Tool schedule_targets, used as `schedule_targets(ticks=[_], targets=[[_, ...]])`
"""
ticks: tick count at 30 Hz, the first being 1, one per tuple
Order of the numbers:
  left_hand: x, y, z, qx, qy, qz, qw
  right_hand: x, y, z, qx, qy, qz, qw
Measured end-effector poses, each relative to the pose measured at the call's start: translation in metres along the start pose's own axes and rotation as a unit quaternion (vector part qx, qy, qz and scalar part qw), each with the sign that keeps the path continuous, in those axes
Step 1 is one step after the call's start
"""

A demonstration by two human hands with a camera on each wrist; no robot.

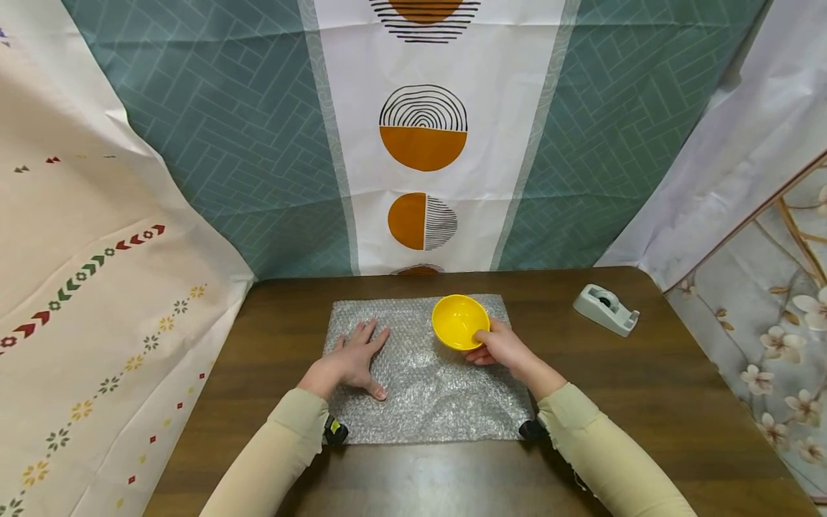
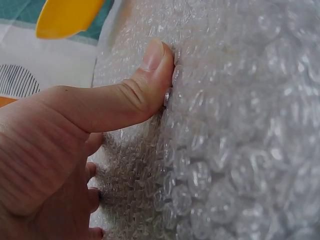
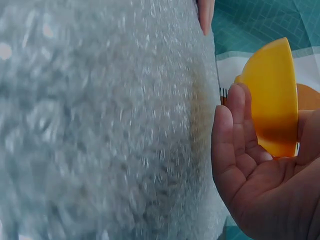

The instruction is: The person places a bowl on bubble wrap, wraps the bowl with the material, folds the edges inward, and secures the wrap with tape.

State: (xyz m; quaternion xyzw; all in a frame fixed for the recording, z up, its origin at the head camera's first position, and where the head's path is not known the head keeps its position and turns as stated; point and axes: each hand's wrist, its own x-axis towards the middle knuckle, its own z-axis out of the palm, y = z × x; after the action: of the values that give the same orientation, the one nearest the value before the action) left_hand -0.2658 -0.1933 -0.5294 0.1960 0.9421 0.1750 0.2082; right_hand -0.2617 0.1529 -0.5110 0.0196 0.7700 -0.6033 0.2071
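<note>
A yellow bowl is held by its near right rim in my right hand, thumb inside and fingers underneath. In the right wrist view the bowl is seen side-on, apart from the bubble wrap, with the fingers below its base. My left hand lies with fingers spread on the left part of the bubble wrap sheet. The left wrist view shows its thumb pressing on the bubbles, and a piece of the bowl at the top left.
The sheet lies on a dark brown wooden table. A white tape dispenser stands at the back right of the table. Patterned cloth hangs behind the table and at both sides.
</note>
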Motion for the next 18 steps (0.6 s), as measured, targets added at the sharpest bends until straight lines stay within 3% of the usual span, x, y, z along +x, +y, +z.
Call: schedule_targets(ticks=[12, 18], targets=[[-0.006, 0.02, -0.01, 0.017, -0.012, -0.015, 0.9997, -0.003, -0.001, 0.004, -0.005, -0.02, 0.009, 1.0], [0.006, 0.013, -0.002, 0.012, -0.015, -0.017, 0.9997, -0.003, -0.001, 0.008, 0.003, -0.028, 0.006, 1.0]])
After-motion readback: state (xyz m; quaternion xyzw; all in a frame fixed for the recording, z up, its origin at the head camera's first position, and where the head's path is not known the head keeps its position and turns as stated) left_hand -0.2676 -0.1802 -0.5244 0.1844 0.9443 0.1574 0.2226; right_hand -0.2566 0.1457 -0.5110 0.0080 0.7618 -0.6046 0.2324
